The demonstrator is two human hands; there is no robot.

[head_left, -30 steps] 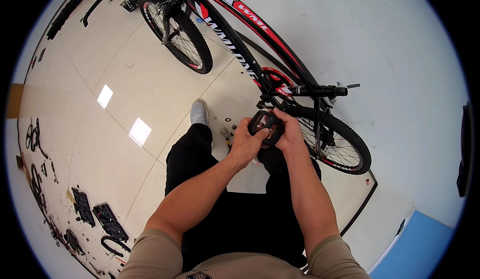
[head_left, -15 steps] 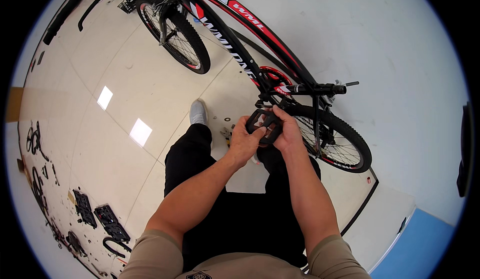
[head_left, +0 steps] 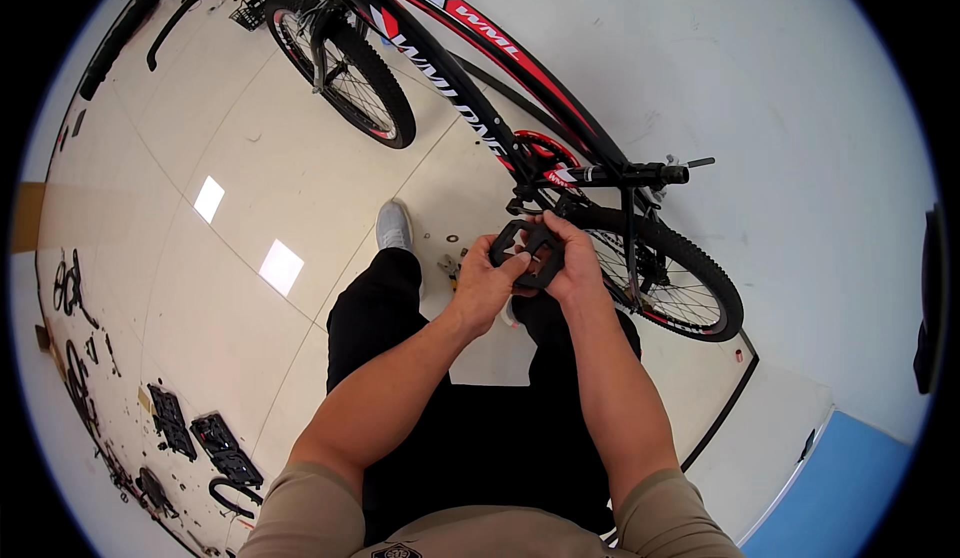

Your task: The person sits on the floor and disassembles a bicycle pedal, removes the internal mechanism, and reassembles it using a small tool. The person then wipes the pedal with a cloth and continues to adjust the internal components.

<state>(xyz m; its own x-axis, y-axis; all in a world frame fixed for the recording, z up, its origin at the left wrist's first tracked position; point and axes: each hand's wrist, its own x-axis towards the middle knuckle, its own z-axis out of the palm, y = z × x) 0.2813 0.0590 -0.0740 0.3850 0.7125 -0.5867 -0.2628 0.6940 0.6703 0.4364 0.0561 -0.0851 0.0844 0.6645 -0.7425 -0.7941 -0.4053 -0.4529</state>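
Note:
A black bicycle pedal (head_left: 541,255) with an open frame is held in front of me, above my knees. My left hand (head_left: 487,283) grips its left side, thumb pressed on the inner part. On the other side, my right hand (head_left: 574,261) has its fingers closed round the pedal's edge. Just beyond my hands stands a black, red and white bicycle (head_left: 462,88), its red chainring (head_left: 548,150) and crank near the pedal. The bicycle leans close to the white wall, front wheel to the left. Parts of the pedal are hidden behind my fingers.
Pliers (head_left: 450,267) and small washers (head_left: 452,239) lie on the tiled floor by my left shoe (head_left: 394,225). An open black tool case (head_left: 225,448) and many loose bicycle parts are at the far left. The rear wheel (head_left: 690,276) stands to my right.
Both hands keep their hold on the pedal, which has barely moved. The view has shifted slightly, so the bicycle sits a little further left.

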